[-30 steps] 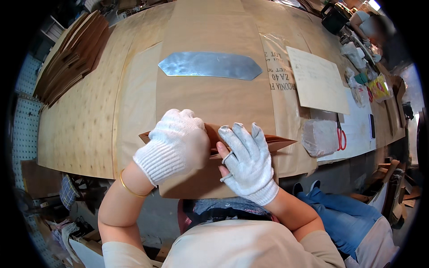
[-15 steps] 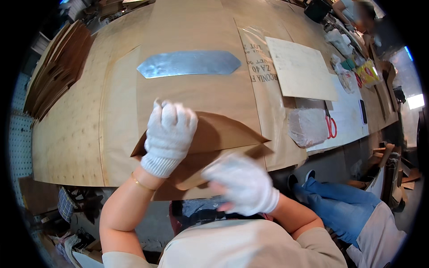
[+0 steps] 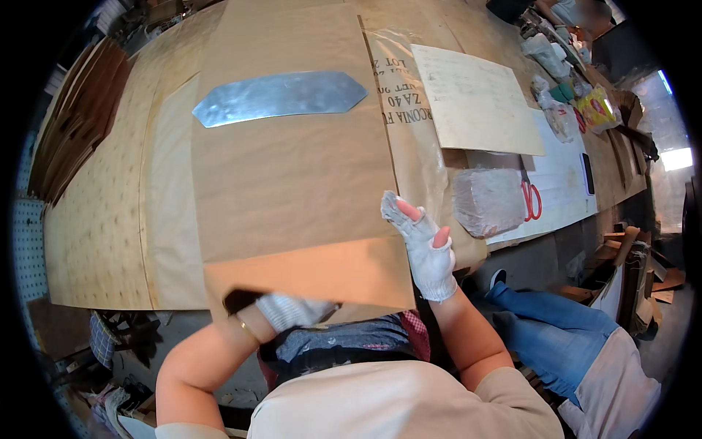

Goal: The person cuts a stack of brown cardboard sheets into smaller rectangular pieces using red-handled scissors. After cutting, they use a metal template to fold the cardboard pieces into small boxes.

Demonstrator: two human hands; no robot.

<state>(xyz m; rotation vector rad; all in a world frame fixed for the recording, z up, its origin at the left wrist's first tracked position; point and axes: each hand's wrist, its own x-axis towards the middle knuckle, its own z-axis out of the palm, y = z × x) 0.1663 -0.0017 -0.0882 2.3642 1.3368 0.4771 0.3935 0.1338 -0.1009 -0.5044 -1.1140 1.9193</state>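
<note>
A long piece of brown paper [image 3: 292,183], folded like a bag, lies lengthwise before me. Its near end is raised as a lighter, orange-looking flap [image 3: 314,271]. My left hand [image 3: 292,311], in a white knitted glove, is at this near end, low under the flap; its fingers are mostly hidden. At the paper's right edge, my right hand [image 3: 425,256] is open and empty, fingers stretched out, with bare thumb and one bare fingertip showing from the glove. Farther up the paper rests a shiny metal plate [image 3: 281,97] with pointed ends.
Stacked brown sheets [image 3: 80,121] stand at the far left. To the right are a pale board [image 3: 475,102], a plastic-wrapped bundle [image 3: 488,203], red-handled scissors [image 3: 531,201], a phone [image 3: 587,174] and a yellow packet [image 3: 598,111]. A person's jeans-clad legs [image 3: 556,329] extend at lower right.
The diamond-shaped opening at the paper's near end has become a straight raised flap. My left hand dropped toward me, beneath it; my right hand moved up to the paper's right edge and opened.
</note>
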